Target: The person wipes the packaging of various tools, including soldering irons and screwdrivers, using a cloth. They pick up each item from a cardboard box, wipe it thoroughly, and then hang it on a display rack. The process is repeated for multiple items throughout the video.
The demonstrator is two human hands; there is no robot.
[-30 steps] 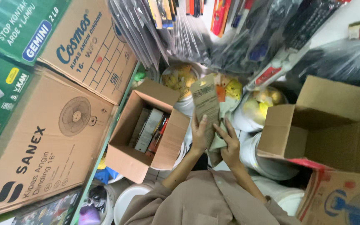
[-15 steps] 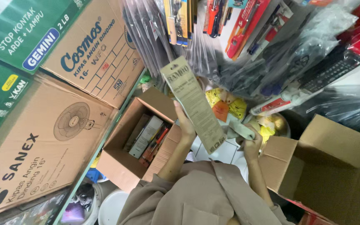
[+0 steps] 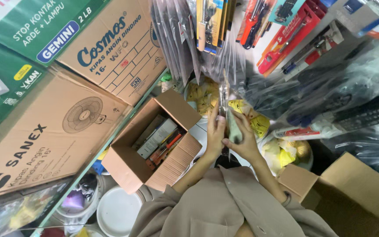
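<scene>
Both my hands are raised in front of me around a long, narrow carded package (image 3: 223, 94), now seen nearly edge-on and pointing up toward the hanging goods. My left hand (image 3: 216, 131) grips its left side. From the right, my right hand (image 3: 241, 141) closes around its pale green lower part (image 3: 233, 129). Just left of my hands stands an open cardboard box (image 3: 130, 169) with several flat packaged tools (image 3: 161, 140) inside.
Large fan cartons (image 3: 44, 136) are stacked at left. Plastic-bagged tools and red carded packs (image 3: 281, 39) hang above. Yellow-labelled round items (image 3: 259, 125) lie behind my hands. Another open cardboard box (image 3: 352, 188) is at lower right, white round lids (image 3: 117, 213) at lower left.
The long package, held up flat-on in my left hand before, has turned edge-on, and my right hand has come up from below and taken hold of it too.
</scene>
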